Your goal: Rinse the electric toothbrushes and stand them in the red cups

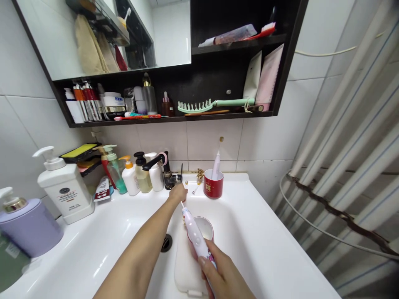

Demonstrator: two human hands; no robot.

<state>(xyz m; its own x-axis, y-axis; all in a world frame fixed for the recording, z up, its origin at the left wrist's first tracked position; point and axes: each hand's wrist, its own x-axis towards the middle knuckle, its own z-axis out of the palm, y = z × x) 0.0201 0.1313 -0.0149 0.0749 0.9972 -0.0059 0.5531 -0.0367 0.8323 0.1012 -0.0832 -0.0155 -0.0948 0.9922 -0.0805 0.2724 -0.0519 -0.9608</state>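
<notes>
While the right hand (222, 268) clutched a slim pale-pink plastic toothbrush (195, 232), left hand (178, 193), grip unclear, probably needed finesse at the black metal faucet (166, 167).

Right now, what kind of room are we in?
Most likely a bathroom: there's a white sink with a black faucet, a mirror above it, and an electric toothbrush handle in the right hand.

A bare left arm (143, 245) is stretching from seven o'clock toward one, its left hand (178, 193) showing mostly its back. Between five and six o'clock, the right hand (222, 270) is gripping with thumb and curled fingers, pointing toward eleven.
</notes>
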